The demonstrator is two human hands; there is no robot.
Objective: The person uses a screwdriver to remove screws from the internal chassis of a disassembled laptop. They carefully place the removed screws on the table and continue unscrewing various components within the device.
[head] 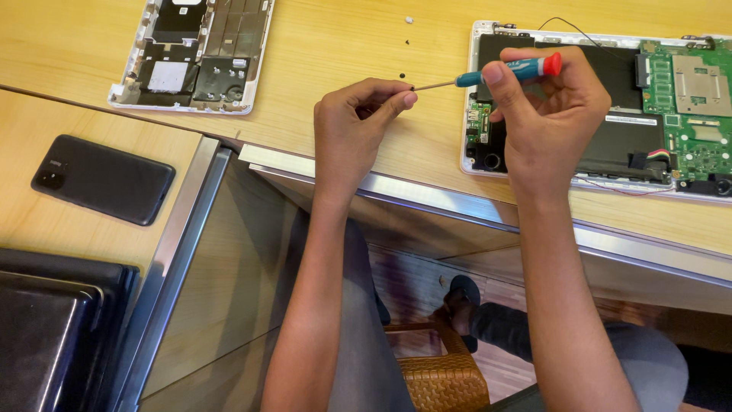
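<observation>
Screwdriver (499, 74) lies clamped in the right hand (553, 114) grip, tip pinched by left hand (358, 122) fingers.

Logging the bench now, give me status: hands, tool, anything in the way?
Right hand grips screwdriver. Left hand pinches its tip. Open laptop under right hand; loose screws on desk.
</observation>
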